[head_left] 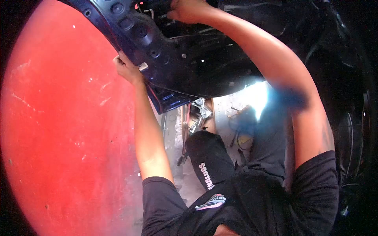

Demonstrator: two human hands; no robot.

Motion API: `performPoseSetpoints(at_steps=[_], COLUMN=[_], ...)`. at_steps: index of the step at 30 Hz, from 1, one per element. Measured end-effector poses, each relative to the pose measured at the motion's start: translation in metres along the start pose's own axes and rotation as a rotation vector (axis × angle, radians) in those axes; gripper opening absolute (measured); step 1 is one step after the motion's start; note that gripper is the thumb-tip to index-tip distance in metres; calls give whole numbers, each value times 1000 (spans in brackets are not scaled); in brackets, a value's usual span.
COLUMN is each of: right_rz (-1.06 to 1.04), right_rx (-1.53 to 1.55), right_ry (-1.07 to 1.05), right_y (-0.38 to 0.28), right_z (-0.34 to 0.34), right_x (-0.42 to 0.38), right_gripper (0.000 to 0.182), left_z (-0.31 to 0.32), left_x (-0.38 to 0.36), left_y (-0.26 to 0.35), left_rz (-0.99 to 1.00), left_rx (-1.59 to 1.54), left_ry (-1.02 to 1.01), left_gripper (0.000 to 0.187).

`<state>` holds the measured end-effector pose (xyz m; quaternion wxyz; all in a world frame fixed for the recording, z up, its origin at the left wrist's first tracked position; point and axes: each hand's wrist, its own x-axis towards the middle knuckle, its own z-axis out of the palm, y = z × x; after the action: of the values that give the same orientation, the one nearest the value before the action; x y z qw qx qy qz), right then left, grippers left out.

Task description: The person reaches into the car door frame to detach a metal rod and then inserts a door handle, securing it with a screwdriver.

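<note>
A dark blue metal panel (136, 31) with round and square recesses runs down from the top of the view and curves to the right. My left hand (128, 70) is at its left edge, fingers curled against the rim, beside a small pale metal piece (143, 66). At the top, my right hand (188, 11) reaches into the dark area right of the panel. Its fingers look bent, and what they hold, if anything, is hidden in shadow.
A large red surface (71, 118) fills the left side. Below the panel, metal parts (202, 108) and a dark cable (236, 137) lie near my legs. Dark bodywork (342, 78) rises on the right. A bright light glares near my right forearm.
</note>
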<state>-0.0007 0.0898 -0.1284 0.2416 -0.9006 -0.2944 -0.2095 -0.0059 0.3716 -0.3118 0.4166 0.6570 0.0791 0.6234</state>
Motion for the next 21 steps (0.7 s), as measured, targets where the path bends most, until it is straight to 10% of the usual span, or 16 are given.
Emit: performPoseSetpoints(at_steps=[4, 8, 10, 14, 21], right_rz=[-296, -186, -50, -259, -411], right_rx=[69, 861, 1994, 2609, 2621], right_ry=[174, 215, 103, 98, 109], right_y=[23, 32, 44, 65, 77], right_z=[-7, -12, -20, -16, -45], right_x=[-45, -97, -113, -131, -152], right_gripper=[23, 35, 29, 24, 15], left_z=[-1, 2, 6, -8, -26], left_x=[1, 9, 18, 11, -15], left_y=[3, -21, -57, -32, -2], left_rz=[7, 2, 80, -119, -424], left_rx=[20, 20, -73, -191, -302], left_ry=[-15, -76, -96, -290, -297], left_gripper=[45, 44, 44, 43, 49])
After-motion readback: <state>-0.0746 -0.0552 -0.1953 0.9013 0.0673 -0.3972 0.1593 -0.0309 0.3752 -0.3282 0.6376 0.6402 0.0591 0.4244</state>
